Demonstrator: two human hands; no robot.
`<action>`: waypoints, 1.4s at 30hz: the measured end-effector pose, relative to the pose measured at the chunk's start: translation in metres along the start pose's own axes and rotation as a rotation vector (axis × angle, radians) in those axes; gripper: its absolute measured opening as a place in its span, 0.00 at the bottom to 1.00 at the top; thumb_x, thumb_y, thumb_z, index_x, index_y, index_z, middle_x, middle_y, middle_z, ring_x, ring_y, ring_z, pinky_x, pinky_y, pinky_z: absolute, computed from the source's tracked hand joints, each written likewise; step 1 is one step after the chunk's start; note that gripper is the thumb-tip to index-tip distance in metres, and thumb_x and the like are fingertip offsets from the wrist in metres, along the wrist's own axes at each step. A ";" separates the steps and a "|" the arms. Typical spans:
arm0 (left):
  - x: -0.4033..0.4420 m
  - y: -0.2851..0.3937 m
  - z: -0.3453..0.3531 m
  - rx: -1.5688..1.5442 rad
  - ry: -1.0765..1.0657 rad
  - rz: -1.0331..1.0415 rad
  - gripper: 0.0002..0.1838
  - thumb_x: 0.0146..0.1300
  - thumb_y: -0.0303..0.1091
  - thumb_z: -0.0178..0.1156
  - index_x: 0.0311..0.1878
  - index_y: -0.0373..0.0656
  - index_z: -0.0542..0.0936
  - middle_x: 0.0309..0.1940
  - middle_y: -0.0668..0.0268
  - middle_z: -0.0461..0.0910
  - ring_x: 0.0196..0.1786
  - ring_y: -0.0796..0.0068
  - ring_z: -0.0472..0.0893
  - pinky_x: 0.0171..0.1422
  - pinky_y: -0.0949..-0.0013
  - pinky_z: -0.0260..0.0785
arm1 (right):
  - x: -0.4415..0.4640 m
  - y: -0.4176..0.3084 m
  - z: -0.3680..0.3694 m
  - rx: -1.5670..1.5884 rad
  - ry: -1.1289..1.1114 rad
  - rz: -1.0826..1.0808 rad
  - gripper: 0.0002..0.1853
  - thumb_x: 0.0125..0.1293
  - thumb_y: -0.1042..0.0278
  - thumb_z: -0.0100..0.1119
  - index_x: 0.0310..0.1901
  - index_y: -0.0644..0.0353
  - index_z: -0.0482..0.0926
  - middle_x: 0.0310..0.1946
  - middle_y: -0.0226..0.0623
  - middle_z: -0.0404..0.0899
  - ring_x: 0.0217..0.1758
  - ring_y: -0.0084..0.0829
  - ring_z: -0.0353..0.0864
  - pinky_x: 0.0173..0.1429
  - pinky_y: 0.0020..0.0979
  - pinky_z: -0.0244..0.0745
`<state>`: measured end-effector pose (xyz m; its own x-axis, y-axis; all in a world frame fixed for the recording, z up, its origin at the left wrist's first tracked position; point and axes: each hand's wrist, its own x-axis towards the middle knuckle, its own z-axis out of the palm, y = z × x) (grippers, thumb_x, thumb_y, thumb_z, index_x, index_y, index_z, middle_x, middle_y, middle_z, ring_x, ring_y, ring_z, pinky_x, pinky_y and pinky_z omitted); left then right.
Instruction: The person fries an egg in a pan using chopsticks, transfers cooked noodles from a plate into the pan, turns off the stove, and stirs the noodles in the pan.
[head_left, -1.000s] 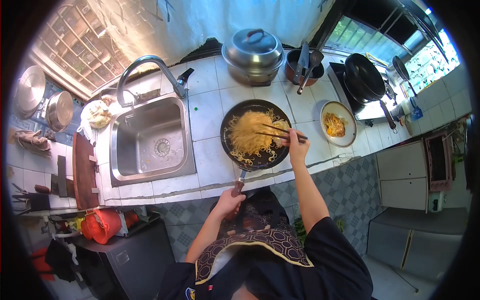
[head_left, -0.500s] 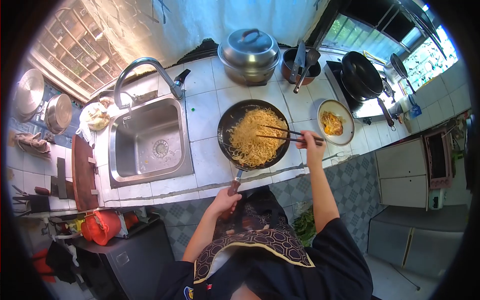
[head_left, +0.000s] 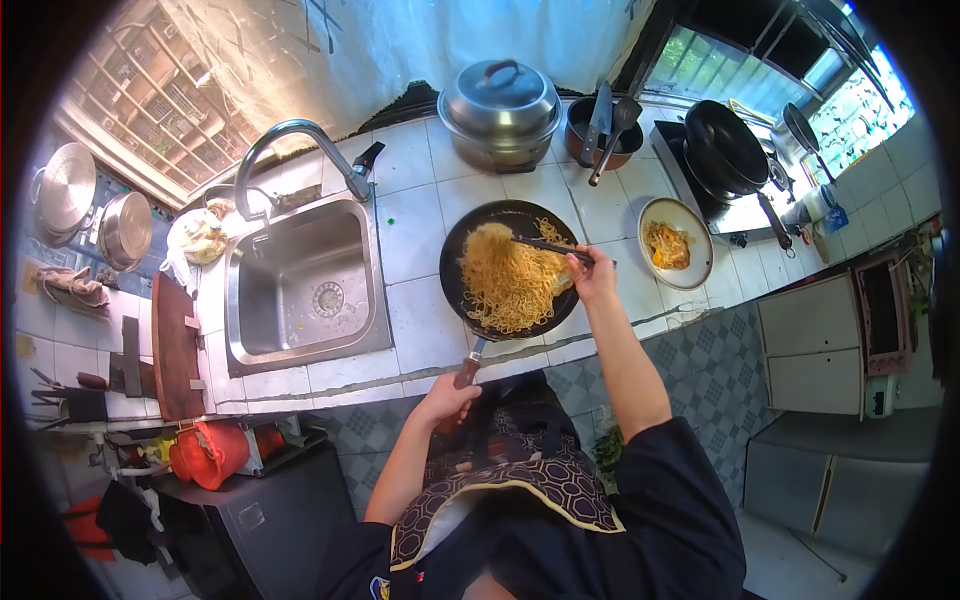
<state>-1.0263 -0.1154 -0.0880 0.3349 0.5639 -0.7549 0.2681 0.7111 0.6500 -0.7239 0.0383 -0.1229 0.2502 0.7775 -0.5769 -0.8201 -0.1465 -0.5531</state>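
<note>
A black frying pan point(head_left: 455, 290) full of yellow noodles point(head_left: 515, 290) rests on the white tiled counter. My left hand point(head_left: 448, 398) is wrapped round the pan's brown handle point(head_left: 467, 371), near the counter's front edge. At the pan's right rim, my right hand point(head_left: 594, 273) holds dark chopsticks point(head_left: 550, 246). Their tips reach into a raised clump of noodles point(head_left: 491, 245) at the pan's upper left. To the right of my right hand is a plate point(head_left: 701, 269) with fried egg point(head_left: 668, 246) on it.
A steel sink point(head_left: 240, 325) with a curved tap lies to the left. Behind the pan stand a lidded steel pot point(head_left: 500, 115) and a brown pot point(head_left: 628, 158) with a knife and a ladle across it. A black wok point(head_left: 725, 145) sits on the stove at the right.
The chopsticks have swung left across the pan, and a clump of noodles is gathered at their tips. My right hand has shifted slightly left. My left hand still grips the handle.
</note>
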 end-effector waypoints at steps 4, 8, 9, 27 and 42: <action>-0.001 0.001 0.001 -0.007 -0.003 -0.011 0.09 0.55 0.33 0.57 0.28 0.41 0.68 0.15 0.69 0.68 0.15 0.79 0.69 0.17 0.72 0.63 | -0.040 -0.045 0.026 0.060 -0.131 -0.057 0.13 0.64 0.67 0.42 0.35 0.71 0.69 0.25 0.47 0.75 0.24 0.38 0.80 0.26 0.27 0.81; -0.001 0.002 0.000 -0.001 -0.019 -0.008 0.09 0.55 0.33 0.57 0.29 0.42 0.67 0.15 0.69 0.68 0.15 0.78 0.69 0.17 0.72 0.63 | -0.092 -0.095 0.065 0.087 -0.320 -0.180 0.13 0.65 0.66 0.43 0.37 0.71 0.70 0.25 0.47 0.76 0.25 0.37 0.80 0.28 0.27 0.81; -0.001 0.002 -0.001 -0.002 -0.021 -0.012 0.09 0.55 0.33 0.57 0.29 0.42 0.67 0.15 0.69 0.68 0.15 0.78 0.69 0.17 0.72 0.63 | -0.106 -0.105 0.075 0.087 -0.317 -0.185 0.13 0.65 0.66 0.43 0.37 0.71 0.70 0.25 0.47 0.76 0.25 0.37 0.80 0.28 0.27 0.81; 0.006 -0.006 0.005 -0.035 -0.015 -0.041 0.11 0.54 0.35 0.59 0.31 0.42 0.67 0.16 0.69 0.69 0.14 0.79 0.70 0.16 0.73 0.64 | -0.104 -0.019 -0.056 -0.541 -0.045 -0.230 0.14 0.65 0.63 0.45 0.44 0.64 0.73 0.30 0.40 0.75 0.21 0.31 0.78 0.22 0.25 0.77; 0.007 -0.008 0.006 -0.010 0.011 -0.040 0.12 0.54 0.35 0.58 0.34 0.42 0.66 0.16 0.70 0.69 0.14 0.79 0.70 0.15 0.73 0.63 | -0.095 -0.051 0.007 0.202 -0.135 -0.110 0.14 0.66 0.64 0.43 0.36 0.69 0.72 0.27 0.47 0.78 0.27 0.37 0.81 0.30 0.28 0.81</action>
<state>-1.0209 -0.1201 -0.0982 0.3139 0.5392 -0.7815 0.2721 0.7375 0.6181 -0.7093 -0.0239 -0.0352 0.2839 0.8584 -0.4273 -0.8813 0.0581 -0.4689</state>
